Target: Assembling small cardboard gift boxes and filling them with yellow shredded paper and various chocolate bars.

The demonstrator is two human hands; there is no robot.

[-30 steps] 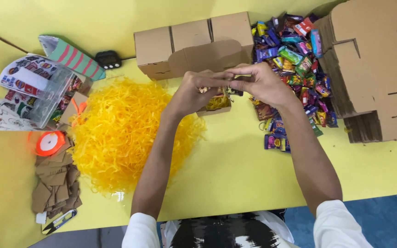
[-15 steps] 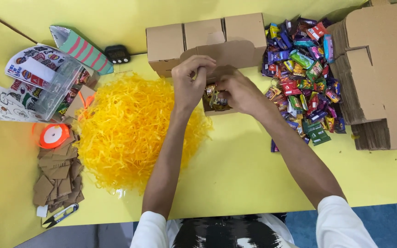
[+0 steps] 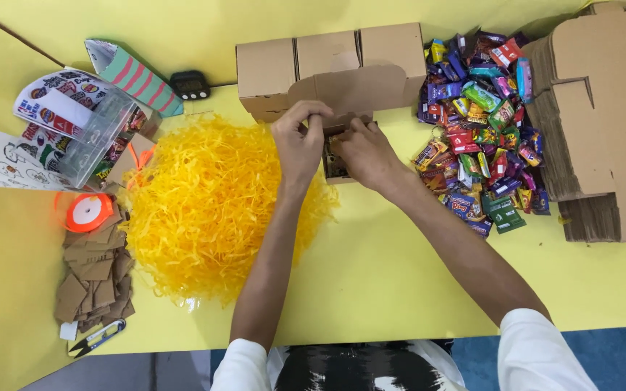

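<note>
A small brown cardboard box (image 3: pixel 337 161) with wrapped sweets inside sits on the yellow table between my hands. Its lid flap (image 3: pixel 353 90) stands open behind it. My left hand (image 3: pixel 300 142) grips the box's left edge near the hinge, fingers curled over it. My right hand (image 3: pixel 363 151) holds the right side of the box, fingers pressing at its top edge. A big heap of yellow shredded paper (image 3: pixel 204 203) lies just left of the box.
Three closed cardboard boxes (image 3: pixel 327 54) line the back. A pile of colourful wrapped sweets (image 3: pixel 483 130) lies right, flat cardboard blanks (image 3: pixel 603 116) beyond. At left are sticker sheets (image 3: pixel 52 116), an orange ribbon spool (image 3: pixel 87 211), brown card tags (image 3: pixel 96 279) and small snips (image 3: pixel 99 337).
Both hands came down from chest height onto the small box and closed on its edges. The view also shifted slightly.
</note>
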